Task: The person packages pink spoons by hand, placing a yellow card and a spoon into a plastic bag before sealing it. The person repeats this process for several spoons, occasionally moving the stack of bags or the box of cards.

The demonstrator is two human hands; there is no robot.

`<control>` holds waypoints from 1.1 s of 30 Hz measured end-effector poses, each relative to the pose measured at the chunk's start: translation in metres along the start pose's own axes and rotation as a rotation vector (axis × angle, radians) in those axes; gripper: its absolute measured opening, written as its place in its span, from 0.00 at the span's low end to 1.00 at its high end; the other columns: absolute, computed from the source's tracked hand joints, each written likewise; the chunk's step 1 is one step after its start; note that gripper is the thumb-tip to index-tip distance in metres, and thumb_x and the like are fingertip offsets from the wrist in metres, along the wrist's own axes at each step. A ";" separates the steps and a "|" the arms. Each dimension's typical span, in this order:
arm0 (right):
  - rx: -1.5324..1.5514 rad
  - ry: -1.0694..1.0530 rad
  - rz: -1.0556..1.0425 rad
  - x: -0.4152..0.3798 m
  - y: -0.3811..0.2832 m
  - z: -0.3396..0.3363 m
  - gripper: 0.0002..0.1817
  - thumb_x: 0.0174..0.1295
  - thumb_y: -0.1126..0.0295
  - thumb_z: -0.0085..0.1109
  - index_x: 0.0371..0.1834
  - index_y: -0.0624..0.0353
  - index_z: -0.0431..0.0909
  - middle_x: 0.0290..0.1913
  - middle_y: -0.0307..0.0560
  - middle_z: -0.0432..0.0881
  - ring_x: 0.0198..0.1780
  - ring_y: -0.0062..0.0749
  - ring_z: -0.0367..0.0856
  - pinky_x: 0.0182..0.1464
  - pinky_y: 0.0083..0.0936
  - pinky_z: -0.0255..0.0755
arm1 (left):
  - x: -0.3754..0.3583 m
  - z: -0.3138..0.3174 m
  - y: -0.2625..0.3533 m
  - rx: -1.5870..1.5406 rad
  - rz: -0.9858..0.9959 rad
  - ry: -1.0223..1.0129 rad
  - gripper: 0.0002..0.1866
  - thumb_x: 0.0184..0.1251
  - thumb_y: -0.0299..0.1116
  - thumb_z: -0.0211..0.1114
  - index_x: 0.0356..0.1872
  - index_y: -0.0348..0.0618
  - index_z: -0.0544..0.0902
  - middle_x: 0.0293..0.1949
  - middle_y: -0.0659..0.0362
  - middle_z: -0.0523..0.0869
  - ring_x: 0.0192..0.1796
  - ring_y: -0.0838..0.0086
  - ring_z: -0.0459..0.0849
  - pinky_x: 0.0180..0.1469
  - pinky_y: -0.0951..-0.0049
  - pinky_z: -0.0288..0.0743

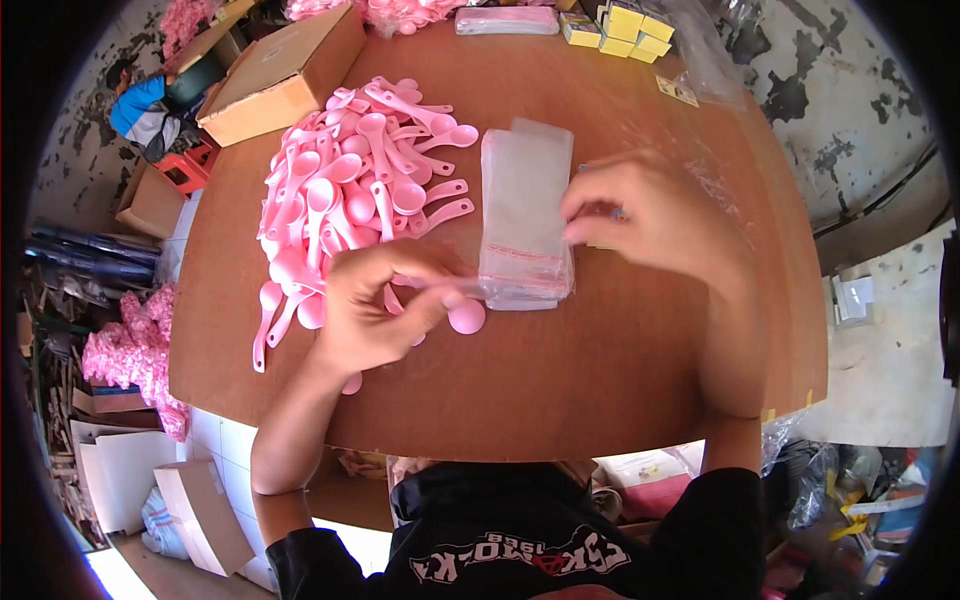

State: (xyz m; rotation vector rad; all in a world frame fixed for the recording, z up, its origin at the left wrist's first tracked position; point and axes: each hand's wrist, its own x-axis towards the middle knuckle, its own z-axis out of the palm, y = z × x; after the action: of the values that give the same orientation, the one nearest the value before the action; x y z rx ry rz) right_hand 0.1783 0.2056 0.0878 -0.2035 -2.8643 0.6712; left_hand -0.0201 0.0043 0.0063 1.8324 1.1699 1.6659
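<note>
My left hand (385,308) is closed, thumb and fingers pinching the edge of a clear plastic bag (466,286) that reaches toward a stack of clear plastic bags (525,205). Just under these fingertips, the round bowl of a pink spoon (467,316) shows on the table. A large heap of pink plastic spoons (350,170) lies beyond my left hand. To the right of the bag stack is my right hand (635,212), slightly blurred, its fingers curled in toward the thumb. Small bits of yellow and blue show around those fingers; what they hold is hidden.
A cardboard box (290,75) stands at the table's back left. Yellow stacks of small cards (625,28) and a pack of plastic bags (507,21) lie at the back. One loose card (677,91) is near them. Another person (145,108) sits at far left.
</note>
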 end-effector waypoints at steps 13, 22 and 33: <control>-0.289 -0.232 0.393 0.004 0.045 0.013 0.20 0.33 0.72 0.77 0.30 0.66 0.79 0.36 0.57 0.83 0.43 0.52 0.81 0.42 0.39 0.74 | -0.005 -0.010 -0.002 -0.429 -0.256 0.386 0.09 0.67 0.20 0.64 0.44 0.41 0.76 0.38 0.57 0.88 0.38 0.83 0.82 0.42 0.81 0.74; -0.429 -0.296 0.236 -0.006 0.056 -0.001 0.04 0.57 0.75 0.60 0.31 0.66 0.80 0.33 0.54 0.83 0.32 0.43 0.81 0.36 0.35 0.72 | -0.005 -0.007 0.000 -0.349 -0.361 0.361 0.15 0.68 0.22 0.64 0.54 0.36 0.77 0.41 0.54 0.89 0.39 0.82 0.85 0.44 0.80 0.77; 0.440 0.367 0.108 -0.017 -0.035 -0.022 0.10 0.71 0.68 0.54 0.45 0.63 0.80 0.29 0.35 0.81 0.23 0.11 0.72 0.24 0.10 0.65 | -0.007 0.008 -0.001 -0.369 -0.653 0.082 0.16 0.65 0.17 0.64 0.54 0.30 0.77 0.43 0.51 0.89 0.44 0.77 0.87 0.48 0.80 0.80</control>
State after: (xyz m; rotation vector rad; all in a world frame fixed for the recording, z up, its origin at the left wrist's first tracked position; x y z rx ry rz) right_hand 0.1968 0.1807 0.1208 -0.3702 -2.3066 1.1307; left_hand -0.0122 0.0014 0.0000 1.0167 1.2184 1.4459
